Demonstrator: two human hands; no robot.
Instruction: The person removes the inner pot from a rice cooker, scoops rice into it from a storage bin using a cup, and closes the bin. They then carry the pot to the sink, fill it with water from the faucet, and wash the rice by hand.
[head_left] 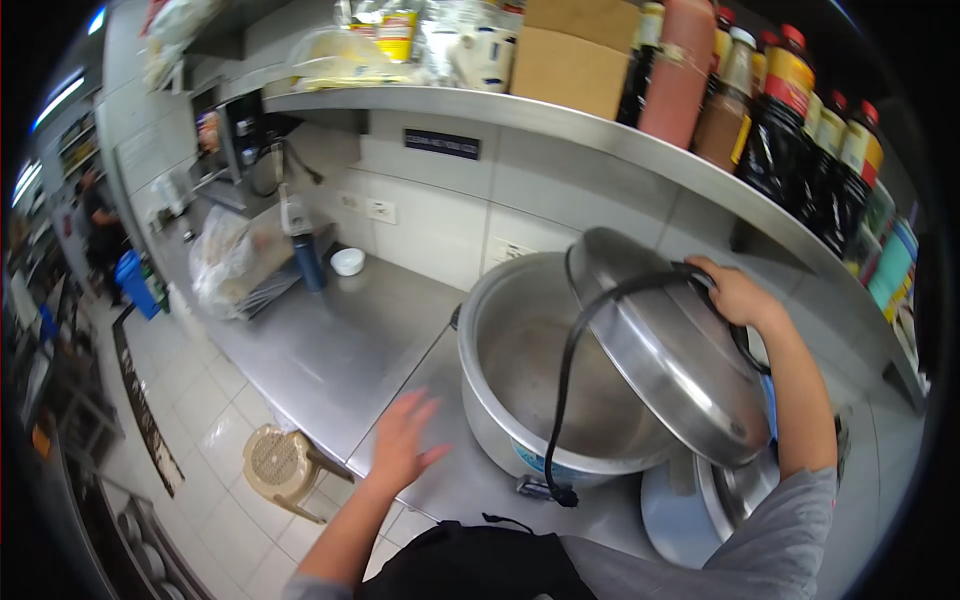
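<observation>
A large metal pot [482,400] with a wide open mouth stands on the steel counter [340,350]. My right hand [735,295] grips the handle side of a domed metal lid [670,350], which is tilted over the pot's right part. A black cable [566,380] with a plug hangs from the lid side, across the pot's mouth and front. My left hand [405,435], empty with its fingers apart, is over the counter to the left of the pot. Beside the pot, at the lower right, is a second pot [668,510] with a metal lid.
A steel shelf [590,125] above holds sauce bottles [785,110], a cardboard box [575,55] and bags. On the counter's far left are a plastic bag [222,255], a blue bottle [308,262] and a white bowl [347,262]. A stool [280,465] stands below; a person [100,225] is farther away.
</observation>
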